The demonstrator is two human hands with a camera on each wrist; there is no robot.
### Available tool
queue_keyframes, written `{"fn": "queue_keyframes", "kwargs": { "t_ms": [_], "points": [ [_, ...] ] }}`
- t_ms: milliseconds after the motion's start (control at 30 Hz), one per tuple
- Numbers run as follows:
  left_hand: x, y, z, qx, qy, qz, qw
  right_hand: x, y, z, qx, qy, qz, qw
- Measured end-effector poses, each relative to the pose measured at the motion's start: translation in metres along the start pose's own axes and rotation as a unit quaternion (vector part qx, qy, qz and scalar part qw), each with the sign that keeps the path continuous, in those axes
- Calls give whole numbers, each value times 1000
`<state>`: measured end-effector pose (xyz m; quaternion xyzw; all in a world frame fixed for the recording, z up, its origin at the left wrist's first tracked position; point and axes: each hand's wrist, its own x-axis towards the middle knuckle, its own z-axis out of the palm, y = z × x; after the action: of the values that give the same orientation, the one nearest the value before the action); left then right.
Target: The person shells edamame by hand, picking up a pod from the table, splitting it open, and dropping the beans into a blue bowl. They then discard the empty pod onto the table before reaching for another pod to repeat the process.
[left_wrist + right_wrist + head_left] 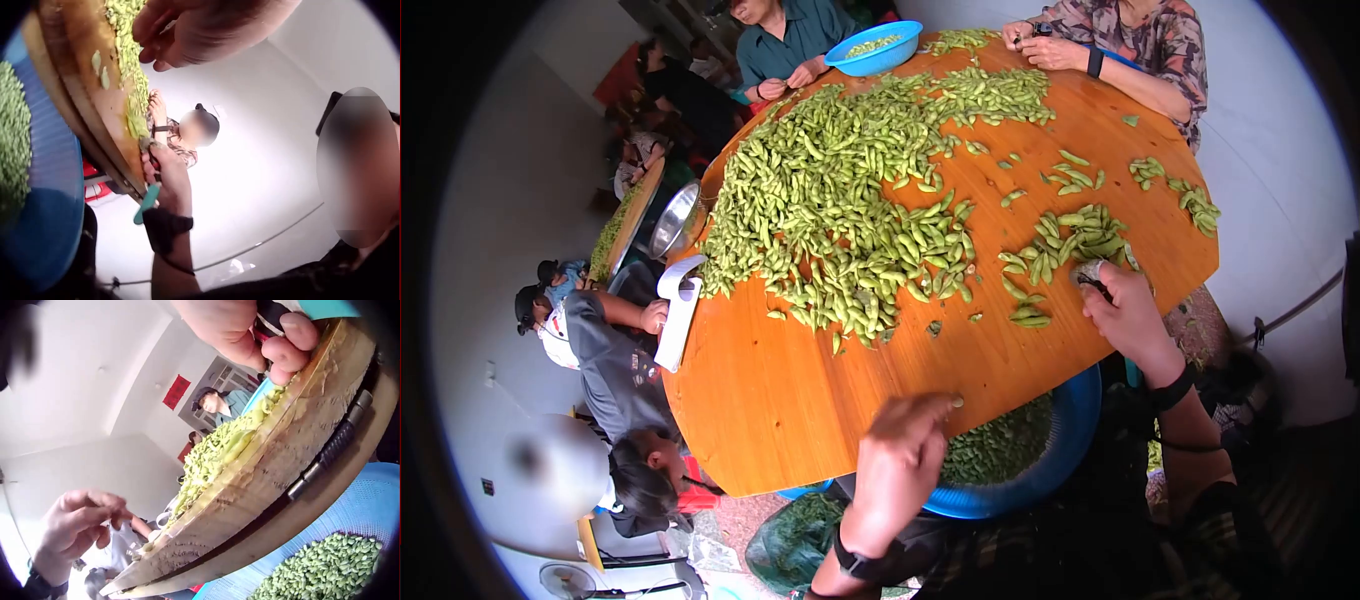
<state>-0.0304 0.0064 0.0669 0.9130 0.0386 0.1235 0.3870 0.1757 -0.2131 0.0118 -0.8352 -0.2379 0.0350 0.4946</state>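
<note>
My right hand (1128, 312) curls its fingers round a tool with a teal handle (331, 307) and a dark part; its kind cannot be told. The hand sits at the table's near right edge, beside a small heap of green soybean pods (1080, 238). My left hand (897, 455) hovers over the near edge, blurred, fingers loosely bent; nothing shows between them in the left wrist view. Close to its fingertip lies a small pale piece (957, 401). Below that edge stands a blue basin (1082, 425) holding shelled green beans (325, 569).
A large pile of pods (830, 200) covers much of the wooden table (770, 400). Two people work across it, by a blue bowl (875, 62). At the left are a white paper roll (678, 325) and a metal bowl (676, 220). A green bag (795, 540) lies on the floor.
</note>
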Motion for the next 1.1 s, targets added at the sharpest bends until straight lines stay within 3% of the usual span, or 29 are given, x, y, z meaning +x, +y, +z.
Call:
{"fn": "queue_keyframes", "kwargs": {
  "t_ms": [67, 133, 267, 333, 400, 500, 533, 600, 633, 833, 1100],
  "points": [
    [33, -13, 0, 118, 74, 57, 989, -3, -2, 2, -38, 19, -25, 999],
    [69, -29, 4, 219, 84, 48, 971, -7, -14, 9, 32, 37, -58, 997],
    [114, -72, 16, 287, 75, 53, 953, -13, -21, 15, 61, -13, -66, 996],
    [122, -76, 13, 274, 50, 38, 960, -14, -28, 19, 75, -26, -58, 995],
    [118, -72, 14, 305, 77, 67, 947, -13, -33, 26, 92, -75, -48, 992],
    [97, -63, 25, 66, 72, 33, 995, -8, -50, 40, 205, -137, 17, 969],
    [91, -58, 30, 66, 67, 33, 995, -9, -54, 44, 260, -169, 51, 950],
    [80, -49, 38, -152, 47, -78, 984, -6, -55, 56, 279, -185, 68, 940],
    [77, -49, 41, -178, 50, -76, 980, -5, -59, 58, 292, -202, 86, 931],
    [75, -50, 41, -145, 42, 2, 989, -7, -61, 67, 289, -219, 104, 926],
    [72, -54, 43, -182, 20, -31, 983, -9, -58, 74, 318, -215, 118, 916]
  ]
}}
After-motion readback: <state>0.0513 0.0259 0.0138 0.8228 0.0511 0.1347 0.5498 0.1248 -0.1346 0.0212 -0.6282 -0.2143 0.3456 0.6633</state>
